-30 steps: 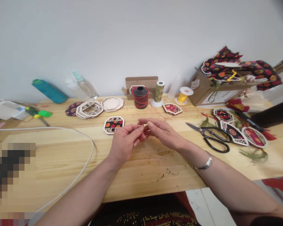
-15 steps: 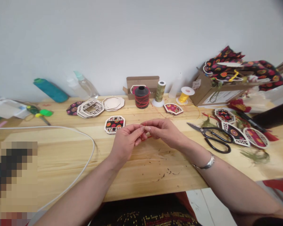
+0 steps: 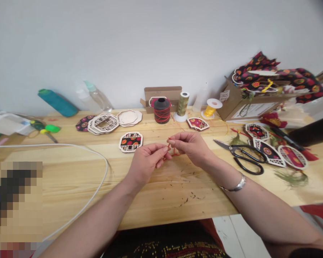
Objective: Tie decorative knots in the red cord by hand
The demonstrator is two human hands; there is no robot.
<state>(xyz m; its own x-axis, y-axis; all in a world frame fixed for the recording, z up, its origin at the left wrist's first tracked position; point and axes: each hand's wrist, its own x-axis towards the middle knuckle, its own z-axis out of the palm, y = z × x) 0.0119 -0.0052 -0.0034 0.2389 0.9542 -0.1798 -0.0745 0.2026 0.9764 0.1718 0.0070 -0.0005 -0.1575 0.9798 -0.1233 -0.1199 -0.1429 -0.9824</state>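
My left hand (image 3: pixel 152 156) and my right hand (image 3: pixel 190 146) meet above the middle of the wooden table, fingertips close together. Both pinch a thin red cord (image 3: pixel 176 154), part of which hangs in a small loop below the right fingers. Much of the cord is covered by the fingers. Just left of my left hand lies an eight-sided ornament (image 3: pixel 131 142) with a pale lattice frame over flowered black cloth. Black-handled scissors (image 3: pixel 247 154) rest to the right of my right hand, blades pointing left.
Behind the hands stand a dark spool with red cord (image 3: pixel 162 111), a green thread cone (image 3: pixel 182 105) and a yellow spool (image 3: pixel 210 109). Lattice frames (image 3: pixel 104 123) are stacked at left. A cardboard box (image 3: pixel 247 107) overflows with cloth. A white cable (image 3: pixel 104 172) curves across the left.
My fingertips have moved slightly apart, with the right hand rising a little. More of the red cord now shows between and below the fingers.
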